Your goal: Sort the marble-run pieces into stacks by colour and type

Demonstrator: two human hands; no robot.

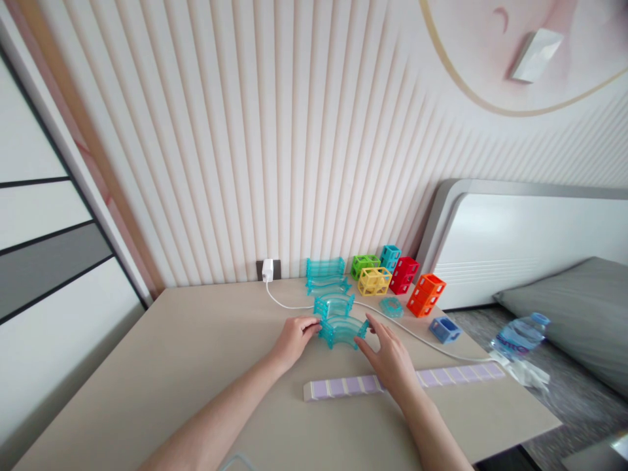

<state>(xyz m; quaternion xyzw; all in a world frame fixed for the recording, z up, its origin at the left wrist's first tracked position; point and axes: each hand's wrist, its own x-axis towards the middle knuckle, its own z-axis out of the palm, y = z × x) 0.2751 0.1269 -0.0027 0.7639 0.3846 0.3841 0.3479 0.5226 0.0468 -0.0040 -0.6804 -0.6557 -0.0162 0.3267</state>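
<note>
A curved translucent teal track piece (343,329) lies on the beige table (210,347), between my two hands. My left hand (296,335) has its fingers closed on the left end of this piece. At the right end, my right hand (385,347) pinches the piece between thumb and fingers. Just behind it stands another curved teal piece (333,305), close to or touching the first. Farther back, near the wall, are straight teal pieces (326,268).
Colored cube frames, among them yellow (374,281), red (404,275), orange (426,295) and blue (445,330), stand at the back right. A white cable (422,338) crosses the table. A long purple strip (458,375) lies under my right forearm.
</note>
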